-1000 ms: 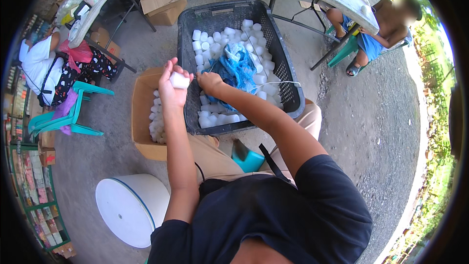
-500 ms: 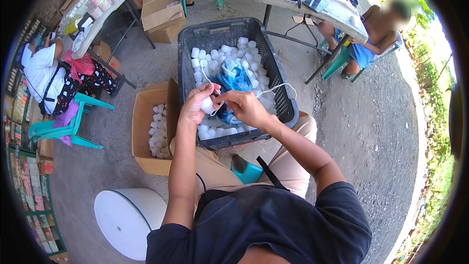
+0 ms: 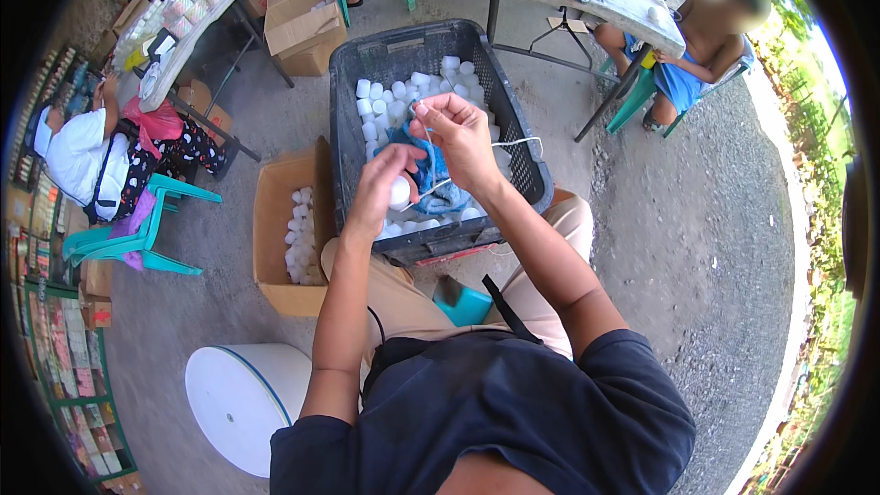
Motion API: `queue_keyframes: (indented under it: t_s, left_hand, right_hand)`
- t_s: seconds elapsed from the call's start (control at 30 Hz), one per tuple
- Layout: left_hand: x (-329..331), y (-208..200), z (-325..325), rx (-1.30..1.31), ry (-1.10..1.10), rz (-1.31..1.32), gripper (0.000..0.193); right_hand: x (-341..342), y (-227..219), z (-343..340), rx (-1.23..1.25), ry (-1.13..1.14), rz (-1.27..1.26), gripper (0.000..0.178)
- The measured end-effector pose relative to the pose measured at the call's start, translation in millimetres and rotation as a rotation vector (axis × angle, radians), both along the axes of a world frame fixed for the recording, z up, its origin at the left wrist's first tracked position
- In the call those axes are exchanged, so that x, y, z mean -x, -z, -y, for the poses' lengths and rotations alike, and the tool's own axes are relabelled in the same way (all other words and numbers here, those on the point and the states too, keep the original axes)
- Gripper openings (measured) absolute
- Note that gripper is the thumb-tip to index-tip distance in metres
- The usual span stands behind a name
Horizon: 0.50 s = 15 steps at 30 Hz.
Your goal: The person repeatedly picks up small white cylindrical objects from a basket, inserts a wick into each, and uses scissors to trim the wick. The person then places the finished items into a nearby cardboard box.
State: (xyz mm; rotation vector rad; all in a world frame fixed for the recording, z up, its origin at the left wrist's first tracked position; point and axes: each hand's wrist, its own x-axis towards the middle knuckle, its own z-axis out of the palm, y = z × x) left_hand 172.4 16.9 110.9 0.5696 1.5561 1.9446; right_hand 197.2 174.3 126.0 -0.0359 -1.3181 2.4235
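Over a black plastic crate, my left hand is closed around a small white cylinder. My right hand is raised just beyond it and to the right, thumb and fingertips pinching a thin white cord. The cord runs down from the pinch near the cylinder, and a length of it lies over the crate's right rim. Whether it is fixed to the cylinder cannot be made out. Below my hands a blue cloth lies on many similar white cylinders inside the crate.
Left of the crate is an open cardboard box holding more white cylinders. A white round tub stands nearer, on the left. Tables stand at far left and far right, with a person seated right and another person left.
My right hand has moved up and away from the cylinder, drawing the cord with it. My left hand has shifted slightly nearer, still holding the cylinder.
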Motion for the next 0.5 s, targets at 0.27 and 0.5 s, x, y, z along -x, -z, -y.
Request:
queue_keyframes:
  t_s: [0.27, 0.5]
  left_hand:
    - [-17.1, 3.8, 15.9, -0.198, 0.001, -0.162, 0.051]
    - [-25.3, -21.0, 17.6, -0.314, 0.009, -0.388, 0.058]
  right_hand:
    - [-42.5, -20.0, -12.0, -0.302, -0.185, 0.028, 0.012]
    - [-68.2, -28.5, -6.2, -0.726, -0.166, -0.113, 0.008]
